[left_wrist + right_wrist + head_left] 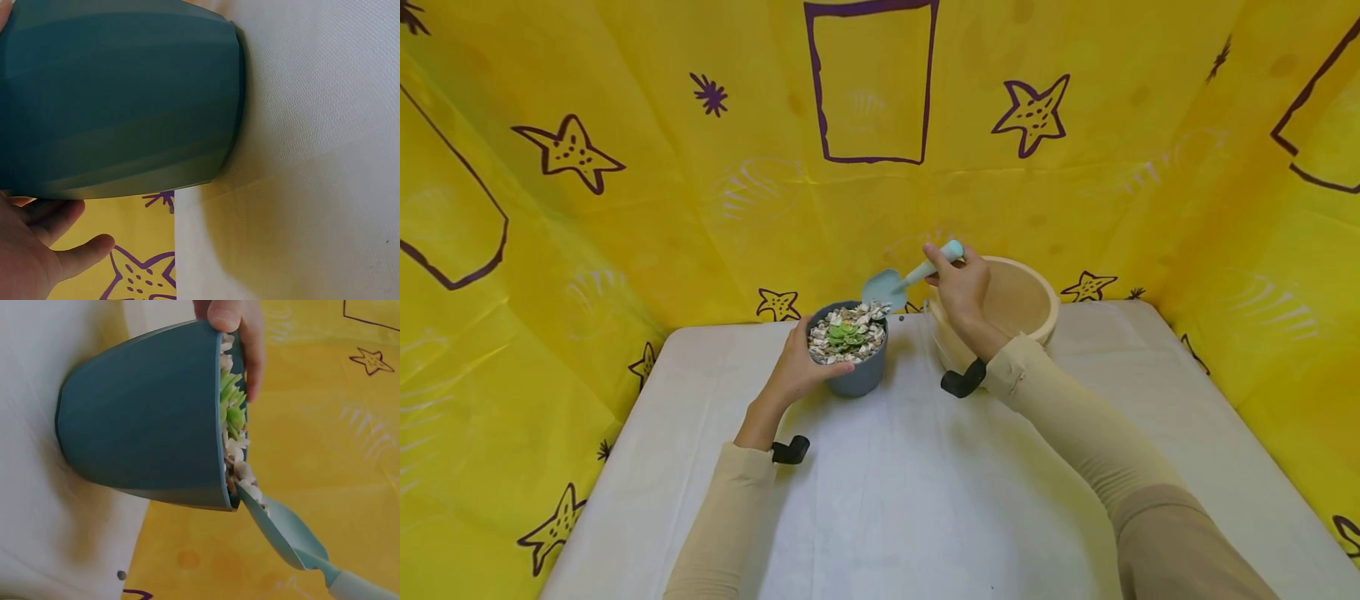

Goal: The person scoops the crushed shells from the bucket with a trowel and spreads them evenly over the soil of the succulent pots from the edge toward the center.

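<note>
A blue-grey plant pot (859, 377) stands on the table, holding a green succulent (846, 335) ringed by pale stone chips (827, 352). Around the pot's left side, my left hand (799, 363) grips it, thumb at the front near the rim. My right hand (962, 287) holds a light blue hand trowel (883, 287) by its handle. In the right wrist view the trowel's blade (284, 528) tilts down at the pot's rim, its tip among the stones, with some chips lying on it. The left wrist view shows mostly the pot wall (119, 100).
Just right of the pot stands a round cream container (1048, 310), partly behind my right hand and forearm. One small dark pebble (121, 575) lies on the white tabletop (880, 500). Yellow patterned cloth (865, 217) hangs behind and at both sides.
</note>
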A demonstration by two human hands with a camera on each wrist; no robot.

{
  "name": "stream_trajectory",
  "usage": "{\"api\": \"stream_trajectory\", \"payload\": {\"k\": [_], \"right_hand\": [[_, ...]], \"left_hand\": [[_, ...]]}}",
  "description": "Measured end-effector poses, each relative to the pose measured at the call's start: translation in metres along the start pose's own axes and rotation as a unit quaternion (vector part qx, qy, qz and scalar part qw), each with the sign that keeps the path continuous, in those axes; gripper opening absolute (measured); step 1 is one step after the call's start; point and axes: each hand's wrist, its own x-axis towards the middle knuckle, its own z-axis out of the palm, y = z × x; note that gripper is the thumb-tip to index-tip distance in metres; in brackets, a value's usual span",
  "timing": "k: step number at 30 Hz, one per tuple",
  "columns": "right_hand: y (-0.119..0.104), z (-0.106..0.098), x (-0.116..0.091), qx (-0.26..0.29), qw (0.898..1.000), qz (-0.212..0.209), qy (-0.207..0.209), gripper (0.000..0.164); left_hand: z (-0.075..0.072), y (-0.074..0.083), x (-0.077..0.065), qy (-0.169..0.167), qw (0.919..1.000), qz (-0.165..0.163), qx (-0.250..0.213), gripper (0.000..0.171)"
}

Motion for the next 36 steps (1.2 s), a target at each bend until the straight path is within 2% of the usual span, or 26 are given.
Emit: {"api": "stream_trajectory", "payload": {"k": [15,20,25,36], "right_hand": [[-0.003,-0.005,0.001,0.021,1.000,-0.006,0.009,0.021],[-0.002,-0.005,0.002,0.047,0.998,0.023,0.024,0.020],[0.006,0.004,-0.001,0.055,0.997,0.057,0.011,0.021],[0.011,0.023,-0.012,0.016,0.999,0.022,-0.019,0.023]], "left_hand": [[0.002,0.003,0.000,-0.003,1.0000,0.002,-0.001,0.122],[0.000,0.003,0.000,0.000,1.0000,0.008,0.002,0.122],[0.000,0.000,0.001,0.001,1.0000,0.006,-0.002,0.123],[0.002,0.000,0.000,-0.001,0.9999,0.001,-0.016,0.123]]}}
